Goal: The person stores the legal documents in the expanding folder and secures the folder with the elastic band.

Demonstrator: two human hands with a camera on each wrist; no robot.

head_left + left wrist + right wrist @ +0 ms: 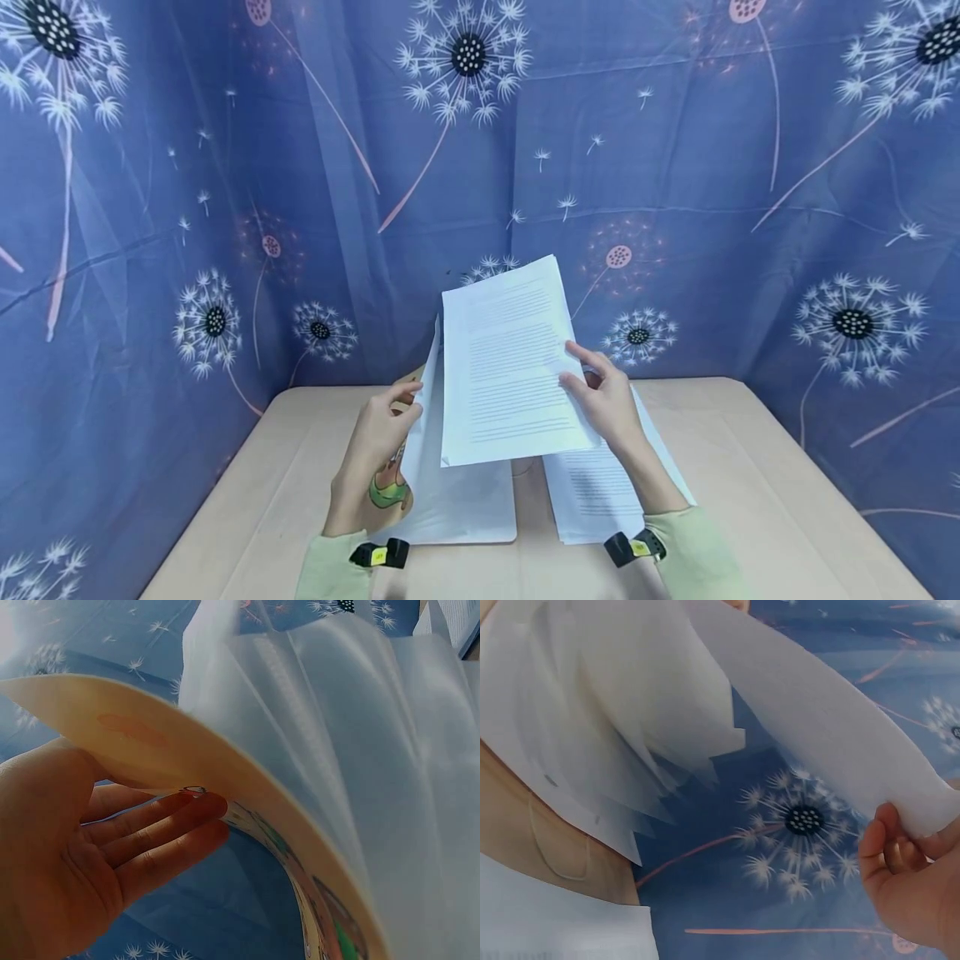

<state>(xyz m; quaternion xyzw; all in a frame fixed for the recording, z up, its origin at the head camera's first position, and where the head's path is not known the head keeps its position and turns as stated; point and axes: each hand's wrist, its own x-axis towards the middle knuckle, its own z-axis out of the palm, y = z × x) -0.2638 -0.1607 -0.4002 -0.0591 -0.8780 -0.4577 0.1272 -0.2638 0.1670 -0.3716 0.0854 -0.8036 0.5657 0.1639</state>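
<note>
A folder with a cartoon-printed cover (388, 493) lies open on the table, its translucent plastic pockets (360, 727) fanned out in the left wrist view. My left hand (378, 429) holds the raised cover and pockets at their left edge, the thumb on one side and the fingers on the other. With thumb and fingers, my right hand (609, 404) pinches the right edge of a printed sheet of paper (510, 367). That sheet is tilted up above the folder, and in the right wrist view it bends in a curve from the hand (919, 877).
A stack of printed papers (592, 492) lies on the table right of the folder, partly under my right forearm. The beige table (750, 492) ends at a blue dandelion-patterned cloth (480, 183) behind and at the sides.
</note>
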